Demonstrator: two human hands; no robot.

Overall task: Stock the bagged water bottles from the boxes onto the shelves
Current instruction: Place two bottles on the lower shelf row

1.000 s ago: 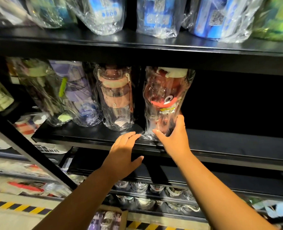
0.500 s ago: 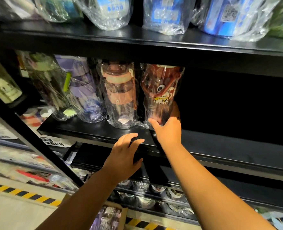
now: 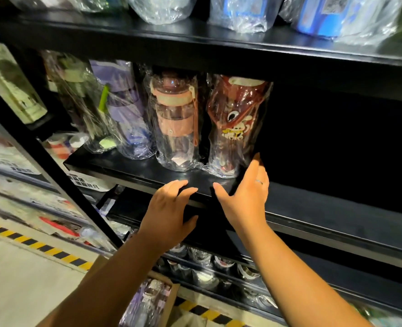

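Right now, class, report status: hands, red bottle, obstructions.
Left hand open at shelf edge. Right hand open beside red bagged bottle, upright on shelf. Nothing blocking.

Four bottles stand upright in a row at the left end of the shelf (image 3: 313,201), close to its front edge, each in a clear crinkled bag. From the left: green bottle (image 3: 82,102), purple bottle (image 3: 124,109), pink bottle (image 3: 175,119) with a strap, and red bottle (image 3: 236,123) with a cartoon print. Below, an open box (image 3: 171,296) holds more bagged purple ones.
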